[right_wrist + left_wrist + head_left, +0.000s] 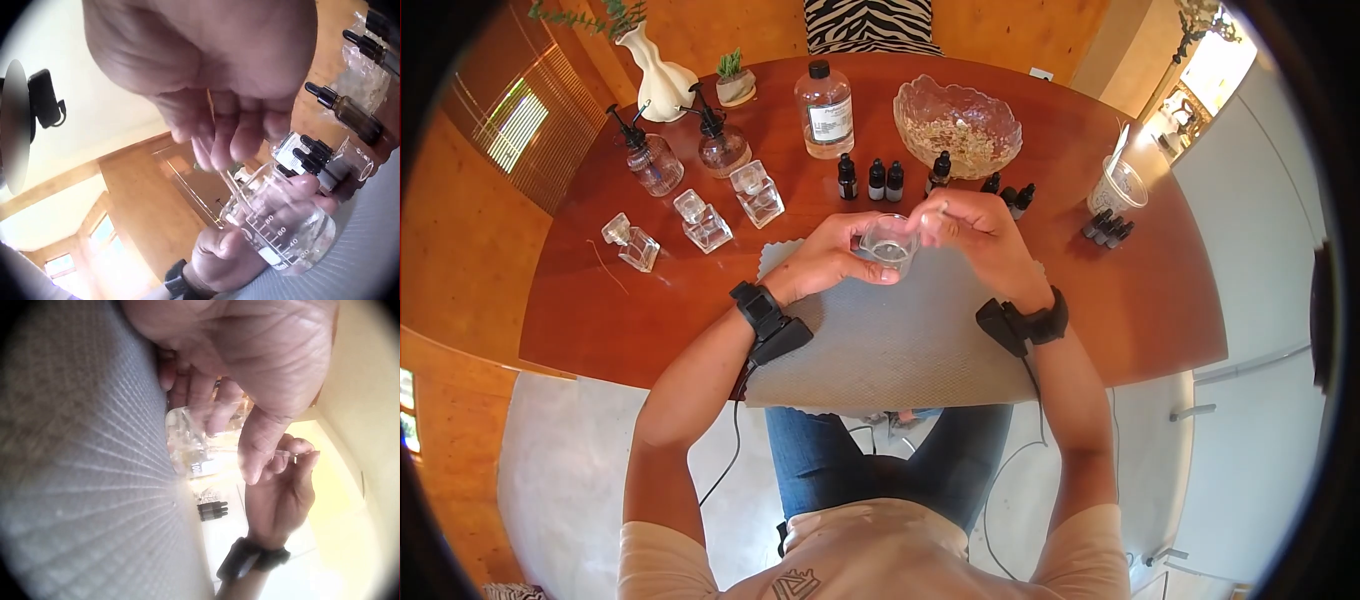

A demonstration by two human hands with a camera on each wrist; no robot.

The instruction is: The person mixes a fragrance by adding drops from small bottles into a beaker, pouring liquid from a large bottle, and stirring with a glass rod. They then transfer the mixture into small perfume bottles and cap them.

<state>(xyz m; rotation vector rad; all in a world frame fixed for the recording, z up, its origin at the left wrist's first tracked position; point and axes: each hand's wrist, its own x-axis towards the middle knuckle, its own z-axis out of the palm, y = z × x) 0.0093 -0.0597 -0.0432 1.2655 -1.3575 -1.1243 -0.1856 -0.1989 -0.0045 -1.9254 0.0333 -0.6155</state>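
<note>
A clear glass beaker with white markings (890,242) (281,231) is gripped by the left hand (828,260) (250,356), thumb on the near side and fingers round the far side. Clear liquid lies in its lower part. Over its right rim, the right hand (983,238) (275,503) (206,62) pinches a thin clear rod (284,454) between thumb and fingers. In the right wrist view the rod slants down to the beaker's mouth; its lower end is hard to make out. The beaker is above a grey textured mat (880,340).
Beyond the hands stand several dark dropper bottles (847,178), a large labelled bottle (830,118) and a glass bowl (960,130). Square glass bottles (703,222), pump bottles (655,165) and a vase (665,85) are at left. A cup (1116,187) and small bottles (1108,230) sit right.
</note>
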